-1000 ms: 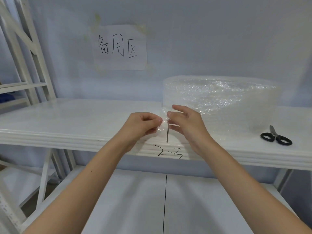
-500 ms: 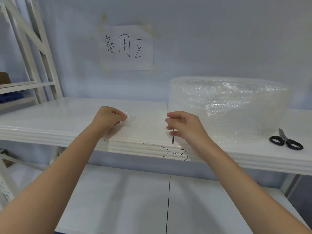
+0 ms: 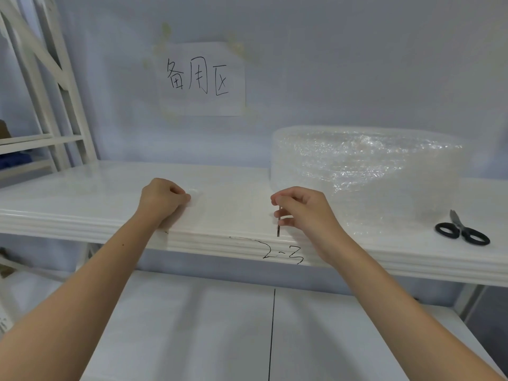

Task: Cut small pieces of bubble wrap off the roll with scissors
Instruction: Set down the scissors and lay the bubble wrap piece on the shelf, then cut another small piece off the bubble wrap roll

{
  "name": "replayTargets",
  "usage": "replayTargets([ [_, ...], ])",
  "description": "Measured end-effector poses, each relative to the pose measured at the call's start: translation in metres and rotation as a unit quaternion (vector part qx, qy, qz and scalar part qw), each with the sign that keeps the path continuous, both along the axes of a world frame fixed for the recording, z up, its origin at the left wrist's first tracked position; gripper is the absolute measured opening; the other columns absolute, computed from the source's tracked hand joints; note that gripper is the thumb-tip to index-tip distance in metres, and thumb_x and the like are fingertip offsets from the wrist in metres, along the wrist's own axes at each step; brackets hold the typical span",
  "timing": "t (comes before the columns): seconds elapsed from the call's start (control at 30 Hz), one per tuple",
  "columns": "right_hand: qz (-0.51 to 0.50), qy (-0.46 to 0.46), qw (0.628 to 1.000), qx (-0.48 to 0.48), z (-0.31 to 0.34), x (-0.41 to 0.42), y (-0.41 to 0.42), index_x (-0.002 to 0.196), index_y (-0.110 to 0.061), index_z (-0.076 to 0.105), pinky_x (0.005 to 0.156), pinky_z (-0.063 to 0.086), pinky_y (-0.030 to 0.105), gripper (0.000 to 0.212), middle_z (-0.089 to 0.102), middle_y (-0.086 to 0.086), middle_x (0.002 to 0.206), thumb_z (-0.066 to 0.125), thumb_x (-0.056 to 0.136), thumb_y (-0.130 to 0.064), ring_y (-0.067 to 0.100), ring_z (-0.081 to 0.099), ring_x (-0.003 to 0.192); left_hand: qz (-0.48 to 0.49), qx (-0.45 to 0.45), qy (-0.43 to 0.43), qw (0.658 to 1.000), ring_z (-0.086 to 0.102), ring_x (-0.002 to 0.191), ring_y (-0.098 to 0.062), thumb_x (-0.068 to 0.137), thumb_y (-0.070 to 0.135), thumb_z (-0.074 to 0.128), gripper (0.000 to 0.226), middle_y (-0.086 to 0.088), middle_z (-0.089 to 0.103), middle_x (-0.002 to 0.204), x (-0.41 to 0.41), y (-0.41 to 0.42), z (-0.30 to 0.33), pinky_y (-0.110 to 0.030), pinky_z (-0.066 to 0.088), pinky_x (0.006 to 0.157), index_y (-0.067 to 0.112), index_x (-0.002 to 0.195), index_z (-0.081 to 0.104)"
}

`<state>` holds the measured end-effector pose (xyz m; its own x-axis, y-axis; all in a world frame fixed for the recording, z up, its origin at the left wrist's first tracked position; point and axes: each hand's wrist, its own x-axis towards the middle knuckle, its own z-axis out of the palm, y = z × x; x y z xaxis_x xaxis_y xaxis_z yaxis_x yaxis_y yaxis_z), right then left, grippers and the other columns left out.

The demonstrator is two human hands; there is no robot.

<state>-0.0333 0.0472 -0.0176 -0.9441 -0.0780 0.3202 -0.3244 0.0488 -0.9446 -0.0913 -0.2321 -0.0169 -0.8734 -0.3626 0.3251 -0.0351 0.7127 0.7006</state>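
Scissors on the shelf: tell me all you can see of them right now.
The scissors lie flat on the white shelf, at its right end, right of the bubble wrap roll. Two black loop handles face the front edge; the short grey metal blades point toward the wall and look closed. Nothing touches them: the right hand is well to their left.

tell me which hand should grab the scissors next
Probably the right hand: the scissors lie on the shelf to its right, past the bubble wrap roll. The left hand pinches the wrap's loose end, farther away.
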Motion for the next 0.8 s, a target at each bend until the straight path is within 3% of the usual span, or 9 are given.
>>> replayTargets([
  [0.33, -0.016, 0.007, 1.0, -0.003, 0.003, 0.008, 0.005, 0.086, -0.003, 0.072, 0.07, 0.059, 0.031, 0.016, 0.067, 0.004, 0.087, 0.057, 0.09, -0.005, 0.018, 0.064, 0.067, -0.01, 0.031, 0.061, 0.998, 0.063, 0.09, -0.023, 0.088, 0.012, 0.068, 0.017, -0.003, 0.07, 0.089, 0.006, 0.005, 0.012, -0.029, 0.045, 0.077, -0.003, 0.091, 0.075],
  [0.43, -0.035, 0.005, 0.999, -0.01, 0.004, 0.018, 0.012, 0.083, 0.0, 0.07, 0.062, 0.059, 0.029, 0.016, 0.067, 0.008, 0.08, 0.056, 0.089, -0.004, 0.019, 0.066, 0.059, -0.031, 0.023, 0.087, 0.995, 0.062, 0.088, -0.02, 0.089, 0.014, 0.066, 0.016, -0.001, 0.07, 0.091, 0.014, 0.02, 0.018, -0.028, 0.045, 0.076, 0.0, 0.092, 0.076],
  [0.53, -0.109, 0.012, 0.994, -0.008, 0.007, 0.028, 0.028, 0.072, 0.0, 0.067, 0.046, 0.053, 0.029, 0.022, 0.066, 0.011, 0.068, 0.056, 0.089, -0.009, 0.02, 0.06, 0.044, -0.078, 0.017, 0.116, 0.99, 0.062, 0.086, -0.014, 0.089, 0.016, 0.067, 0.013, 0.001, 0.071, 0.091, 0.024, 0.052, 0.02, -0.027, 0.046, 0.078, 0.008, 0.095, 0.077],
  [0.63, -0.207, 0.05, 0.977, 0.006, 0.011, 0.038, 0.058, 0.058, -0.004, 0.063, 0.038, 0.043, 0.026, 0.034, 0.06, 0.01, 0.052, 0.055, 0.088, -0.017, 0.019, 0.052, 0.036, -0.186, 0.039, 0.103, 0.976, 0.06, 0.072, -0.009, 0.086, 0.016, 0.071, 0.011, 0.001, 0.071, 0.084, 0.035, 0.097, 0.013, -0.025, 0.046, 0.073, 0.018, 0.097, 0.073],
  [0.73, -0.325, 0.081, 0.94, 0.066, 0.014, 0.049, 0.102, 0.057, 0.001, 0.06, 0.041, 0.041, 0.029, 0.037, 0.059, 0.012, 0.051, 0.052, 0.085, -0.023, 0.016, 0.05, 0.036, -0.292, 0.069, 0.054, 0.952, 0.062, 0.079, -0.015, 0.085, 0.023, 0.073, 0.015, 0.007, 0.071, 0.083, 0.047, 0.14, 0.004, -0.027, 0.047, 0.077, 0.022, 0.101, 0.072],
  [0.8, -0.407, 0.09, 0.899, 0.136, 0.013, 0.054, 0.136, 0.066, 0.009, 0.059, 0.051, 0.048, 0.039, 0.041, 0.062, 0.022, 0.059, 0.049, 0.081, -0.027, 0.028, 0.056, 0.047, -0.337, 0.086, 0.034, 0.937, 0.066, 0.089, -0.014, 0.086, 0.032, 0.073, 0.021, 0.01, 0.072, 0.089, 0.053, 0.161, 0.001, -0.027, 0.05, 0.081, 0.024, 0.106, 0.073],
])
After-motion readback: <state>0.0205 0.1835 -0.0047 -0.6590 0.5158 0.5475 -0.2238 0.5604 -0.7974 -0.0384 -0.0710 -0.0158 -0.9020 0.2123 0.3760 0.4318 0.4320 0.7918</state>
